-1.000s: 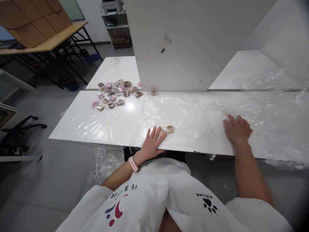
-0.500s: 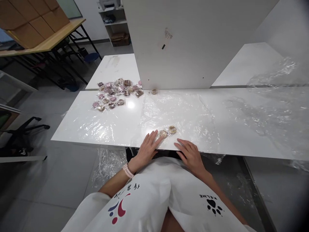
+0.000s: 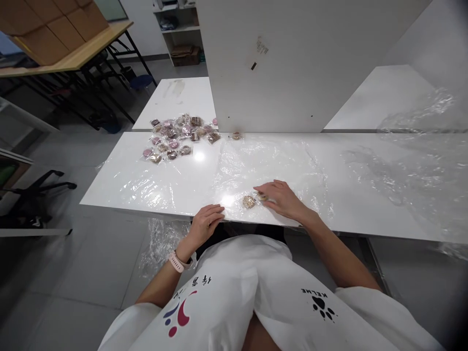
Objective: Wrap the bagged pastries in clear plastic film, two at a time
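Two round, pale-brown pieces lie on clear film [image 3: 270, 156] near the worktop's [image 3: 341, 207] front edge. We find the left piece [image 3: 249, 202] uncovered; the right hand's [image 3: 284, 200] curved fingers partly hide the right piece [image 3: 262, 196], grip unclear to us. The left hand's [image 3: 204, 225] fingers rest loosely extended at the edge.

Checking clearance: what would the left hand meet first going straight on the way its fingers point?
Likely the nearer round snack, ahead of the left hand; its height above the table is unclear, so it might pass over.
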`<state>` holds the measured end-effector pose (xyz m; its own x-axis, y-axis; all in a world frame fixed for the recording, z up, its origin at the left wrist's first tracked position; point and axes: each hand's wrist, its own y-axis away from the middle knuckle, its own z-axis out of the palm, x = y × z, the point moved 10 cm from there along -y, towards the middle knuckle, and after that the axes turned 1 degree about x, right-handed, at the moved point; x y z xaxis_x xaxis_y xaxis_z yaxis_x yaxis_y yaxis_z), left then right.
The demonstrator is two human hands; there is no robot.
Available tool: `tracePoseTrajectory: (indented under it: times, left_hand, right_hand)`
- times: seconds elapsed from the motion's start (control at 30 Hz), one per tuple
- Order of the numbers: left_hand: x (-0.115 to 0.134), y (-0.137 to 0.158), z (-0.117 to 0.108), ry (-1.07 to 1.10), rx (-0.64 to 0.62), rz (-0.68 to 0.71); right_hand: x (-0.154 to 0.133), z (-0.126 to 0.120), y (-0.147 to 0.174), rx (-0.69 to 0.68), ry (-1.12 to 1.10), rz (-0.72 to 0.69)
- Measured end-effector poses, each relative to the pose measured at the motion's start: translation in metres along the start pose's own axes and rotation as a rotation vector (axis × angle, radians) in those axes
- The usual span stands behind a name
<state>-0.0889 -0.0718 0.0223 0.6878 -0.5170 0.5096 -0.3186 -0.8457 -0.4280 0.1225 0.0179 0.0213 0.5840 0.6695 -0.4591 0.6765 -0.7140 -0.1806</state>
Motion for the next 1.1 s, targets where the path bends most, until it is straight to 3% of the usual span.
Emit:
tracePoseTrajectory:
  times: [0.1, 0.3, 0.47, 0.57, 0.7, 0.77, 0.93, 1.1]
  left_hand:
    - [-0.003, 0.007, 0.002, 0.021, 0.006, -0.026]
    - [-0.007, 0.009, 0.002, 0.031, 0.016, -0.048]
    - [-0.009, 0.006, 0.001, 0.067, -0.001, -0.061]
    - [-0.015, 0.008, 0.001, 0.141, -0.033, -0.111]
    - [-0.025, 0.007, -0.011, 0.262, -0.113, -0.245]
    - [-0.032, 0.001, -0.021, 0.295, -0.184, -0.35]
    - [-0.048, -0.038, -0.031, 0.294, -0.422, -0.499]
    - [-0.084, -0.075, -0.013, -0.089, -0.446, -0.573]
  right_hand:
    - [0.01, 0.006, 0.0, -0.022, 0.053, 0.011]
    - [0.0, -0.019, 0.051, 0.179, 0.18, 0.144]
    - [-0.028, 0.001, 0.099, 0.249, 0.204, 0.153]
    - [-0.019, 0.003, 0.13, 0.334, 0.223, 0.226]
    - [0.006, -0.021, 0.158, 0.454, 0.162, 0.32]
    - [0.014, -0.034, 0.158, 0.427, 0.128, 0.339]
    - [0.044, -0.055, 0.122, 0.166, 0.052, 0.43]
    - [0.088, -0.051, 0.077, -0.008, 0.086, 0.537]
